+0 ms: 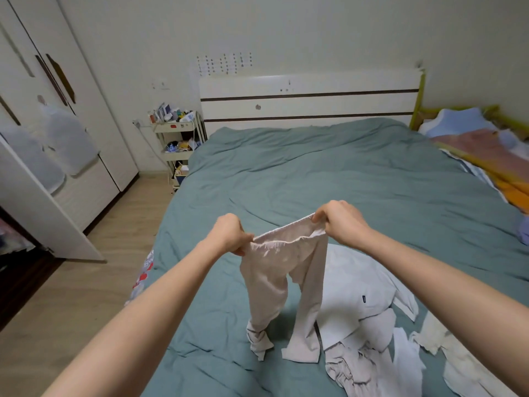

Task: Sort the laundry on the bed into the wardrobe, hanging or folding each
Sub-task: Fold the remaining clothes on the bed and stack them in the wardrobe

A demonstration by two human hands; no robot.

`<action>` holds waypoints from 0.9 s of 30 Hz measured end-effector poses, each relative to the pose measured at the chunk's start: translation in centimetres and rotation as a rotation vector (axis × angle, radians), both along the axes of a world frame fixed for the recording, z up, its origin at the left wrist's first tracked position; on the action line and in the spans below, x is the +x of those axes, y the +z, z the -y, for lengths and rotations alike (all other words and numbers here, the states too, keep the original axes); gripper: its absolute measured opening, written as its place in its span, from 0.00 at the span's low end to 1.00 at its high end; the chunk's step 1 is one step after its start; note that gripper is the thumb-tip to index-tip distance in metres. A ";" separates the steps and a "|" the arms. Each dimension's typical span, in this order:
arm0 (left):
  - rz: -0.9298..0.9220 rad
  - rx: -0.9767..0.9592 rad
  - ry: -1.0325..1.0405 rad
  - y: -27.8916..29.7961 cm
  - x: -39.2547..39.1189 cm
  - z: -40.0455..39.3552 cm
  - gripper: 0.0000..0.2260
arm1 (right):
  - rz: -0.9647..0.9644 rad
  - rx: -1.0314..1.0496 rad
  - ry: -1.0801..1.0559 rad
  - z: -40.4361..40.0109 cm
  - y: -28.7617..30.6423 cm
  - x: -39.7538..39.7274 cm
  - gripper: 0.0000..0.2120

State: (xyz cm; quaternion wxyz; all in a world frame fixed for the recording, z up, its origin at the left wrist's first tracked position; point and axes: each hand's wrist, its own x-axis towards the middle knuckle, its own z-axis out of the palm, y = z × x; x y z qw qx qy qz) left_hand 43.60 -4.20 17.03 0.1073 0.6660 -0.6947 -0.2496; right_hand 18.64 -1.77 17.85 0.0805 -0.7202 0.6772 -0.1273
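Note:
I hold a pair of pale beige trousers [282, 270] up by the waistband over the bed [329, 173], which has a teal cover. My left hand [230, 234] grips the waistband's left end and my right hand [340, 220] grips its right end. Both legs hang down, and their cuffs rest crumpled on the cover. A heap of light grey and white laundry [369, 319] lies on the bed to the right of the trousers. The white wardrobe [71, 116] stands at the left with one door [37, 207] swung open.
A white trolley [179, 138] full of small items stands by the headboard [309, 98]. Colourful bedding [486, 156] lies along the bed's right edge. Wooden floor [94, 282] runs between bed and wardrobe. Clear covered garments [68, 141] hang on the wardrobe front.

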 end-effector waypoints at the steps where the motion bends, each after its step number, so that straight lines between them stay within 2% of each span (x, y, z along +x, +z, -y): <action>1: 0.026 0.054 0.010 -0.1 0.0 -0.1 0.16 | -0.005 0.007 -0.010 0.0 -0.1 0.0 0.24; 3: 0.032 0.177 0.023 -0.1 -0.2 -0.4 0.10 | -0.022 0.070 -0.022 0.0 -0.4 -0.1 0.22; 5: 0.100 0.152 -0.012 0.6 -0.5 -0.1 0.04 | -0.074 0.151 -0.023 0.3 -0.5 -0.1 0.20; 7: 0.166 -0.162 0.002 2.4 -1.0 1.7 0.06 | -0.142 0.040 -0.040 1.7 1.1 -0.3 0.18; 8: 0.114 -0.364 0.033 4.2 -1.3 2.8 0.06 | -0.154 -0.124 -0.057 2.6 2.5 -0.5 0.16; 10: -0.091 -0.759 0.046 8.0 -1.7 4.5 0.09 | -0.044 -0.546 -0.047 4.4 5.8 -1.1 0.15; 11: -0.170 -0.828 0.035 9.1 -1.6 5.0 0.08 | 0.036 -0.680 -0.038 4.9 6.7 -1.4 0.16; 12: -0.151 -0.716 -0.014 9.4 -1.5 4.9 0.07 | 0.060 -0.633 -0.025 4.7 7.1 -1.7 0.16; 13: -0.052 -0.482 -0.088 8.4 -1.3 4.7 0.06 | 0.002 -0.427 0.022 4.5 6.9 -2.0 0.17; 15: 0.201 0.121 -0.155 5.3 -0.7 3.2 0.06 | -0.143 0.302 0.060 2.7 4.9 -1.9 0.19; 16: 0.280 0.191 -0.168 4.4 -0.3 3.2 0.06 | -0.110 0.483 0.035 2.1 4.3 -2.0 0.21; 17: 0.328 0.139 -0.172 4.6 -0.2 3.8 0.06 | -0.044 0.466 -0.006 2.3 4.1 -2.2 0.21; 18: 0.326 -0.018 -0.132 5.5 -0.4 4.6 0.06 | 0.000 0.335 -0.061 3.1 4.5 -2.2 0.20; 21: -0.024 -0.608 0.036 9.2 -1.8 6.1 0.08 | 0.105 -0.372 -0.230 5.5 6.4 -1.6 0.13; 22: -0.066 -0.624 0.018 9.4 -2.1 5.7 0.08 | 0.159 -0.516 -0.224 5.5 6.2 -1.4 0.11; 23: -0.024 -0.502 -0.064 8.8 -2.1 5.0 0.07 | 0.153 -0.464 -0.182 5.2 5.7 -1.3 0.11; 24: 0.120 -0.261 -0.151 7.1 -1.8 3.8 0.05 | 0.095 -0.254 -0.107 4.6 5.0 -1.2 0.11; 25: 0.259 -0.048 -0.211 5.3 -1.1 2.9 0.04 | 0.020 0.060 -0.037 3.6 4.1 -1.2 0.11; 26: 0.289 0.076 -0.175 4.6 -0.3 2.3 0.03 | -0.017 0.315 -0.003 2.6 3.5 -1.5 0.11; 27: 0.205 0.090 -0.128 4.8 0.3 2.4 0.03 | -0.022 0.368 -0.024 2.2 3.7 -2.1 0.10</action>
